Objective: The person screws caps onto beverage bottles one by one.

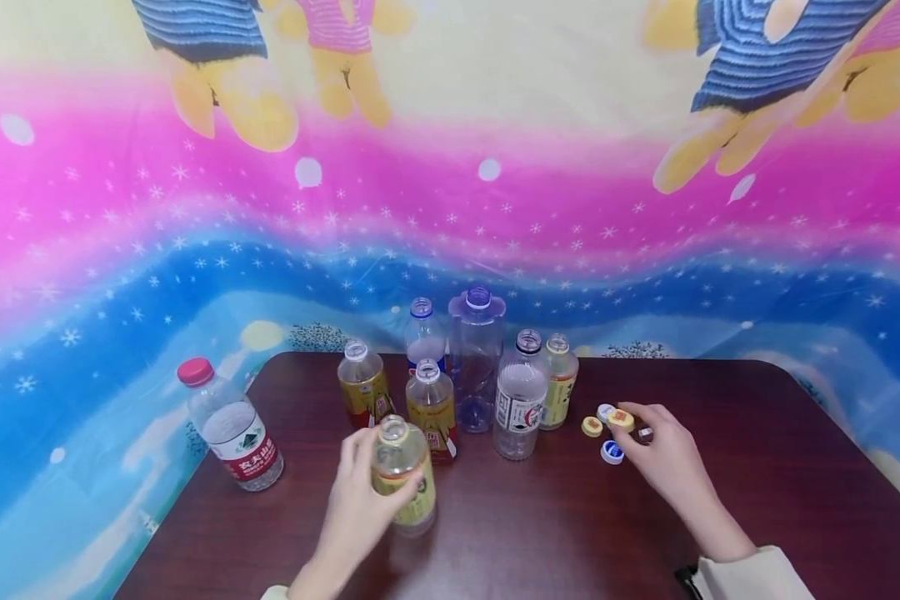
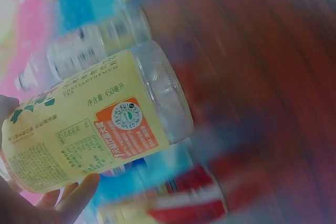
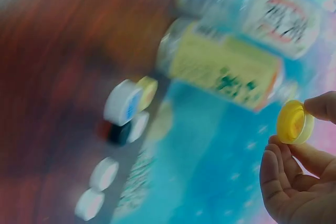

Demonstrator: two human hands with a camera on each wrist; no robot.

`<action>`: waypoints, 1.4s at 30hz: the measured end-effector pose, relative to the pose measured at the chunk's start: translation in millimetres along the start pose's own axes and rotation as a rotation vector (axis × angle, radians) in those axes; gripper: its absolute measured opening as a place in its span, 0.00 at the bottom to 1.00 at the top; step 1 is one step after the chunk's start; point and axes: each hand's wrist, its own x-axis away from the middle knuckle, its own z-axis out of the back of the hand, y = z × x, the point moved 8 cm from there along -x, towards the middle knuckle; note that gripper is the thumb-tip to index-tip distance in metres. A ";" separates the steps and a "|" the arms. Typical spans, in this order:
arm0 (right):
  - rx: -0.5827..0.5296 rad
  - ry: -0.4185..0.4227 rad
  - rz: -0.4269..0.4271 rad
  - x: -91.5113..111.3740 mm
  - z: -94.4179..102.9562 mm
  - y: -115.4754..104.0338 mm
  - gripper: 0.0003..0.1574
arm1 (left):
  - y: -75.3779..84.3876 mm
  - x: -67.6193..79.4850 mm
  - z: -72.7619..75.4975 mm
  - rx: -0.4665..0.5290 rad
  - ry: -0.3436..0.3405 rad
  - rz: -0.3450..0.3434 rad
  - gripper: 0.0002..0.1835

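Observation:
My left hand (image 1: 363, 492) grips an uncapped clear bottle (image 1: 414, 507) with a yellow label, thumb and fingers round its sides. In the left wrist view this tea bottle (image 2: 89, 124) shows "Chrysanthemum tea" print and an orange code panel. On the right, my right hand (image 1: 663, 450) pinches a yellow bottle cap (image 1: 620, 420) between thumb and fingers. The cap's hollow inside (image 3: 295, 121) shows in the right wrist view. Just beyond that hand lie loose caps, among them a yellow cap (image 1: 592, 427) and a blue-and-white cap (image 1: 612, 452).
Several uncapped bottles stand mid-table, including a tall purple-tinted bottle (image 1: 476, 367), a white-labelled bottle (image 1: 520, 408) and a red-and-gold-labelled bottle (image 1: 432, 412). A red-capped water bottle (image 1: 232, 429) stands at the left. A printed cloth (image 1: 570, 208) hangs behind the brown table (image 1: 532, 533).

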 end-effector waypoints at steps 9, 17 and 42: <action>-0.073 0.011 0.134 9.5 -3.3 -68.9 0.17 | 47.6 18.0 -49.4 0.058 -0.116 -0.145 0.38; -0.098 0.019 0.279 22.6 -10.0 -112.9 0.15 | 69.3 19.4 -77.6 0.102 -0.191 -0.192 0.37; -0.083 -0.162 0.374 24.3 -27.2 -140.3 0.15 | 78.2 15.7 -91.2 0.082 -0.256 -0.299 0.34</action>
